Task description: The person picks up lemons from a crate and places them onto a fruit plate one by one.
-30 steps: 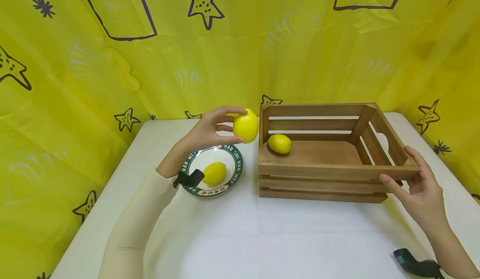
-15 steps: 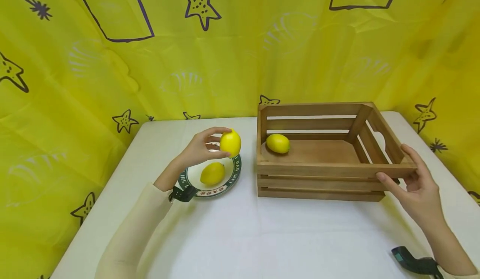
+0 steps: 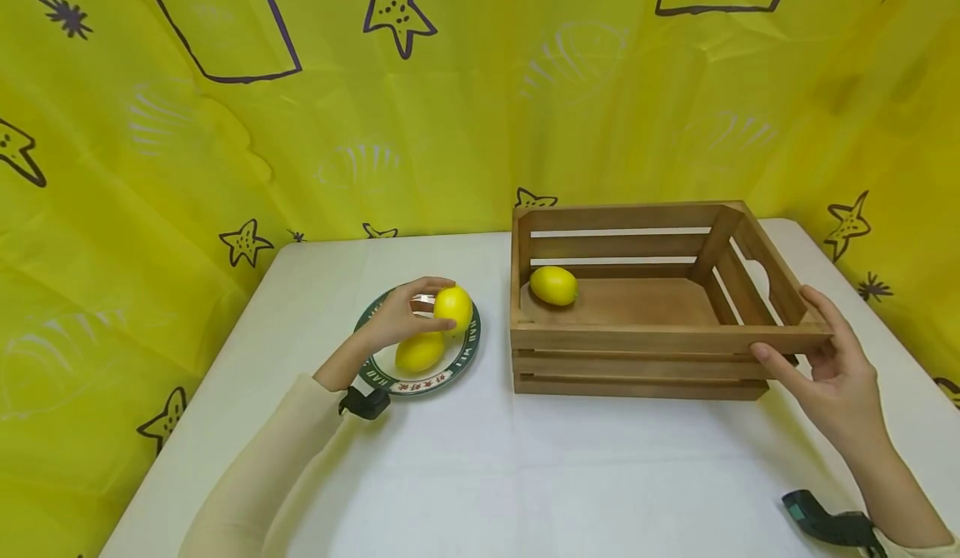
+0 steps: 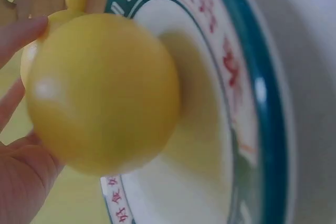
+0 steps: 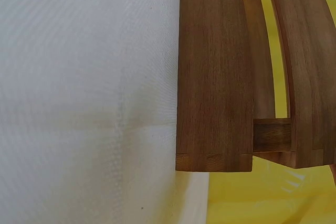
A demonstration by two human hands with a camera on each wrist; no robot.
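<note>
My left hand pinches a yellow lemon between thumb and fingers, low over a white plate with a green lettered rim. Another lemon lies on the plate just below that hand. It fills the middle of the left wrist view as a large lemon, partly hiding the held one behind it. My right hand grips the near right corner of a slatted wooden crate, thumb on the front slat. Inside the crate, at its left end, rests a third lemon.
A white cloth covers the table. Behind it hangs a yellow curtain printed with stars and fish. The crate's slatted front stands close in the right wrist view. Dark straps with devices sit on both wrists.
From beside the crate's left end, my left hand has moved left and down with its lemon to the plate. The right hand keeps its grip on the crate.
</note>
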